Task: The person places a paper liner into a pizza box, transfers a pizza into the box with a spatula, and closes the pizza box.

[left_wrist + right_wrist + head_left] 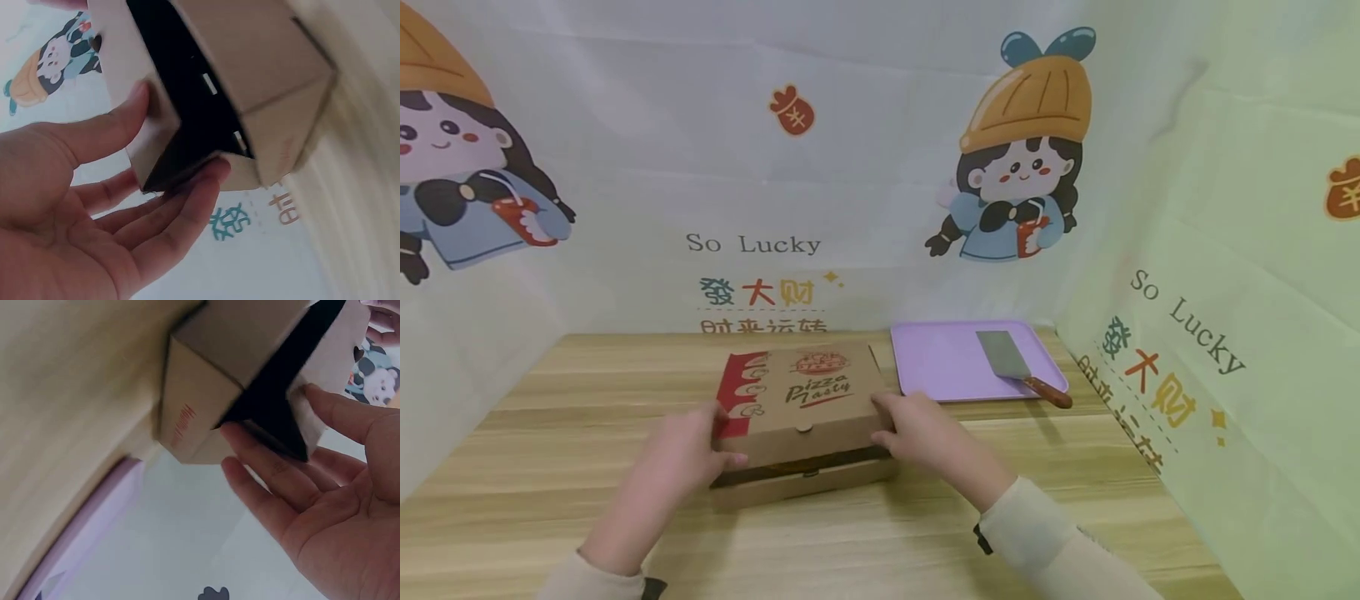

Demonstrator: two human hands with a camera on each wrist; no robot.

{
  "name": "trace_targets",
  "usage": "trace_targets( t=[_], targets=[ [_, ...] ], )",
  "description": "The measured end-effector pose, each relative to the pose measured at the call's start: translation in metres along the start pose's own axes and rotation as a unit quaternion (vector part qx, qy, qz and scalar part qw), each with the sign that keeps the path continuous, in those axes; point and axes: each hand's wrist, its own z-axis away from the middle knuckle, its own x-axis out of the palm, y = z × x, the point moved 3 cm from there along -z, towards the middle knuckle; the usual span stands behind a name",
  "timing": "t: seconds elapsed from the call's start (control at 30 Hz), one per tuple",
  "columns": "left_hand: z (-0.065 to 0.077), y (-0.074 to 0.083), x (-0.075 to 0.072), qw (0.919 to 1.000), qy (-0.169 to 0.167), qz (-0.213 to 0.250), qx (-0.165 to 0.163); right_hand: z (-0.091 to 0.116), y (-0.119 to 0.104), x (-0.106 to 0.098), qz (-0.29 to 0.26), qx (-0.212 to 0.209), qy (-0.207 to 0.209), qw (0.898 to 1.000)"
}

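Note:
A brown cardboard pizza box with a red printed edge sits on the wooden table. Its lid is slightly raised at the front, leaving a dark gap above the base. My left hand grips the lid's front left corner, thumb on the front flap and fingers along the side. At the opposite front corner my right hand holds the lid in the same way. Both wrist views show thumbs on the lid and fingertips at the lower edge of its side. The contents are hidden in shadow.
Behind and right of the box lies a purple tray. A tool with a flat metal blade rests on it, its wooden handle extending past the front rim. Printed cloth walls enclose the table's back and sides.

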Motion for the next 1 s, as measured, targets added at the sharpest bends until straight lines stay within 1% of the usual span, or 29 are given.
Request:
trace_targets(
  t=[0.07, 0.17, 0.3, 0.47, 0.67, 0.9, 1.0],
  targets=[
    [0.001, -0.002, 0.006, 0.9999, -0.010, 0.004, 0.000, 0.003, 0.002, 0.005, 0.025, -0.006, -0.001, 1.000],
    [0.002, -0.002, 0.012, 0.9999, -0.014, 0.004, -0.001, 0.006, 0.002, 0.009, 0.055, -0.021, 0.009, 0.998],
    [0.004, -0.001, 0.014, 0.9997, -0.012, -0.020, -0.004, 0.008, 0.002, 0.010, 0.075, -0.036, 0.025, 0.996],
    [0.006, 0.000, 0.016, 0.9987, -0.014, -0.049, -0.003, 0.010, 0.002, 0.012, 0.068, -0.037, 0.025, 0.997],
    [0.010, 0.000, 0.020, 0.9984, -0.006, -0.056, -0.003, 0.011, 0.001, 0.014, 0.046, -0.038, 0.021, 0.998],
    [0.011, 0.000, 0.021, 0.9976, 0.000, -0.069, 0.002, 0.014, -0.001, 0.013, 0.055, -0.050, 0.036, 0.997],
    [0.012, 0.000, 0.022, 0.9968, 0.000, -0.079, 0.004, 0.016, -0.002, 0.014, 0.050, -0.044, 0.032, 0.997]
  ],
)
